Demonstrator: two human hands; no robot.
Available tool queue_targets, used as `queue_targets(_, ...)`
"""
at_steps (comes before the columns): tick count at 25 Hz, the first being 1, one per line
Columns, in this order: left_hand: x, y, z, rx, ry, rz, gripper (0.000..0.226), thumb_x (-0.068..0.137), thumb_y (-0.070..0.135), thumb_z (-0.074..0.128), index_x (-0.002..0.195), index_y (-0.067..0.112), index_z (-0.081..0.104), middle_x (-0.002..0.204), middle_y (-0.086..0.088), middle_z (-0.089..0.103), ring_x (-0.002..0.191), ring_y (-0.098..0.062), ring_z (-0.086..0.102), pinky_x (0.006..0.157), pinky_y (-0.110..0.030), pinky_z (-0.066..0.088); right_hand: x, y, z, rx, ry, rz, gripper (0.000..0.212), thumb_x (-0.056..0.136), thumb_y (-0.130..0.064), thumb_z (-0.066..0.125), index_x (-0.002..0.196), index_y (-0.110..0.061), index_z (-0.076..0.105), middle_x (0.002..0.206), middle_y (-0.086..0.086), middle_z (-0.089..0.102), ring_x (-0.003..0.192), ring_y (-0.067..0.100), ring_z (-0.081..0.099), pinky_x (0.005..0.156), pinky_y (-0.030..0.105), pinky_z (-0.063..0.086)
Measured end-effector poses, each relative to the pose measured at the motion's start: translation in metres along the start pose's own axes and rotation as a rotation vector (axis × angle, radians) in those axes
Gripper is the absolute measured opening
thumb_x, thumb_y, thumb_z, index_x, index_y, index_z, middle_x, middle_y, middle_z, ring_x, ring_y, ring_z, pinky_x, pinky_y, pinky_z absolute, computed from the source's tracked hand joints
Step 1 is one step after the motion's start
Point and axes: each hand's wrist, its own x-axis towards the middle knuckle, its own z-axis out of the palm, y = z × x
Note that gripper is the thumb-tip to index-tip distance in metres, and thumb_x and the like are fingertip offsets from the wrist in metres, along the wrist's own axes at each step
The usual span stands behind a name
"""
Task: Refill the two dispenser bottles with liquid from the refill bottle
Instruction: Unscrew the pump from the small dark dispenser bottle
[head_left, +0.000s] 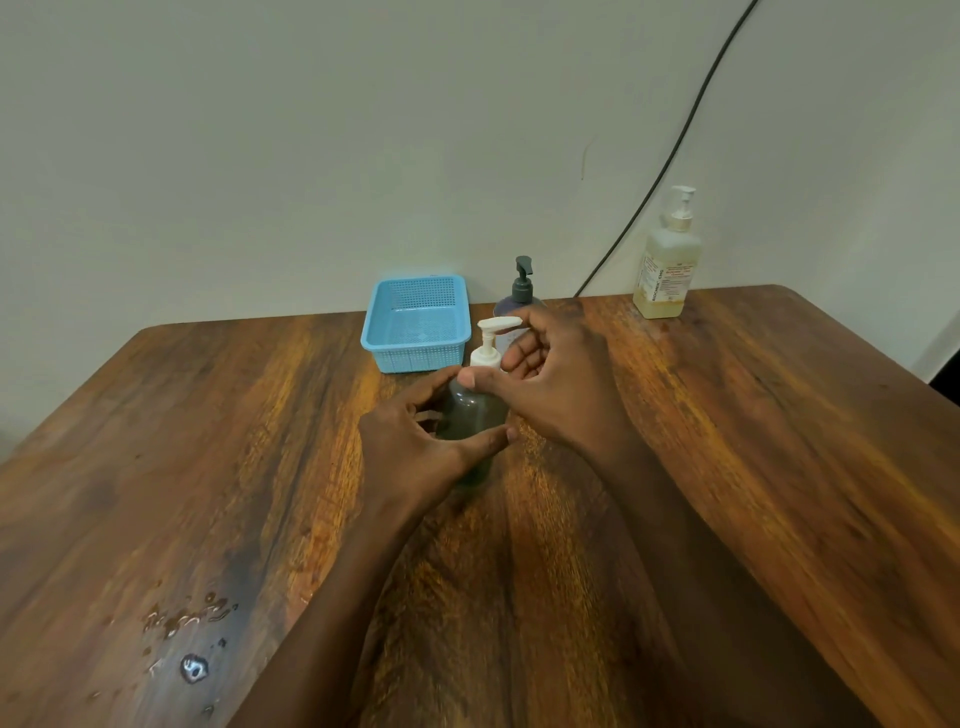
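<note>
refill bottle (667, 270), far right by the wall, held pale yellow liquid. grey dispenser bottle (470, 415), translucent with a white pump (491, 332), stood upright mid-table; fill level unclear. left hand (410, 441) gripped its body, right hand (561, 384) pinched the pump collar. purple dispenser bottle (521, 296) stood just behind.

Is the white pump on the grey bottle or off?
On: the white pump sits upright on the grey bottle; whether screwed tight, cannot tell.
</note>
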Motion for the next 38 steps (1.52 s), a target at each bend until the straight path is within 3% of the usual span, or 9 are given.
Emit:
queue_targets(4, -0.002, -0.003, -0.001, -0.036, -0.004, -0.010, 0.086, 0.058, 0.064, 0.087, 0.136, 0.041, 0.056, 0.125, 0.018, 0.067, 0.110, 0.001, 0.066, 0.085, -0.019, 0.058, -0.001, -0.003, -0.004, 0.214, -0.165, 0.050, 0.067, 0.094, -0.012, 0.072, 0.150, -0.035, 0.042, 0.117, -0.024, 0.061, 0.099, -0.011, 0.062, 0.079, 0.009, 0.055)
queue_targets(7, -0.005, -0.007, -0.002, -0.016, -0.009, 0.002, 0.084, 0.059, 0.068, 0.085, 0.134, 0.046, 0.053, 0.124, 0.020, 0.066, 0.111, -0.001, 0.066, 0.085, -0.022, 0.058, -0.003, -0.006, -0.004, 0.197, -0.195, 0.045, 0.077, 0.094, -0.031, 0.073, 0.158, -0.037, 0.030, 0.128, -0.022, 0.056, 0.110, -0.007, 0.057, 0.078, 0.005, 0.051)
queue_targets(10, -0.008, -0.007, -0.004, -0.001, -0.005, -0.007, 0.075, 0.060, 0.067, 0.083, 0.127, 0.048, 0.055, 0.116, 0.026, 0.065, 0.107, 0.001, 0.067, 0.085, -0.023, 0.059, -0.005, -0.005, 0.001, -0.049, -0.081, -0.012, 0.084, 0.073, -0.060, 0.084, 0.145, -0.030, 0.051, 0.101, -0.018, 0.067, 0.085, -0.003, 0.063, 0.068, 0.009, 0.051)
queue_targets(12, -0.010, -0.007, -0.005, 0.003, -0.017, 0.001, 0.077, 0.062, 0.064, 0.085, 0.130, 0.047, 0.055, 0.119, 0.027, 0.065, 0.108, 0.006, 0.064, 0.086, -0.019, 0.058, -0.007, -0.006, 0.006, -0.073, -0.046, -0.036, 0.070, 0.075, -0.049, 0.088, 0.135, -0.023, 0.063, 0.093, -0.016, 0.066, 0.075, -0.005, 0.062, 0.061, 0.007, 0.049)
queue_targets(15, -0.010, -0.011, -0.009, -0.004, -0.028, -0.009, 0.083, 0.061, 0.064, 0.087, 0.135, 0.047, 0.055, 0.127, 0.024, 0.065, 0.111, 0.007, 0.063, 0.087, -0.021, 0.058, -0.007, -0.007, 0.007, 0.069, -0.034, -0.063, 0.055, 0.086, -0.025, 0.083, 0.137, -0.021, 0.063, 0.109, -0.008, 0.070, 0.091, -0.004, 0.066, 0.069, 0.006, 0.052)
queue_targets(20, -0.010, -0.026, -0.012, 0.028, -0.065, -0.081, 0.095, 0.058, 0.070, 0.086, 0.141, 0.034, 0.057, 0.136, 0.013, 0.066, 0.118, -0.002, 0.063, 0.094, -0.034, 0.060, -0.006, -0.015, -0.003, 0.381, 0.078, -0.091, 0.038, 0.096, -0.015, 0.071, 0.132, -0.022, 0.063, 0.115, -0.005, 0.069, 0.104, 0.008, 0.065, 0.080, 0.022, 0.058)
queue_targets(25, -0.010, -0.034, -0.016, 0.036, -0.060, -0.117, 0.095, 0.059, 0.063, 0.089, 0.143, 0.030, 0.057, 0.136, 0.009, 0.066, 0.119, -0.005, 0.063, 0.095, -0.033, 0.060, -0.004, -0.018, -0.015, 0.614, 0.290, -0.180, 0.040, 0.090, -0.002, 0.075, 0.127, -0.010, 0.064, 0.110, 0.005, 0.072, 0.102, 0.019, 0.070, 0.086, 0.030, 0.058)
queue_targets(30, -0.011, -0.037, -0.016, 0.006, -0.046, -0.144, 0.097, 0.057, 0.066, 0.085, 0.143, 0.030, 0.056, 0.138, 0.009, 0.065, 0.121, -0.008, 0.062, 0.098, -0.035, 0.058, -0.004, -0.006, -0.015, 0.531, 0.309, -0.218, 0.046, 0.088, -0.006, 0.075, 0.132, -0.011, 0.065, 0.106, 0.003, 0.072, 0.099, 0.027, 0.070, 0.087, 0.045, 0.061)
queue_targets(38, -0.010, -0.038, -0.013, -0.012, -0.023, -0.174, 0.092, 0.063, 0.048, 0.092, 0.144, 0.025, 0.056, 0.140, 0.005, 0.064, 0.123, -0.011, 0.061, 0.095, -0.025, 0.053, -0.010, 0.042, 0.003, 0.251, 0.183, -0.110, 0.033, 0.083, -0.013, 0.080, 0.114, -0.020, 0.073, 0.106, -0.005, 0.073, 0.097, 0.012, 0.071, 0.082, 0.037, 0.064)
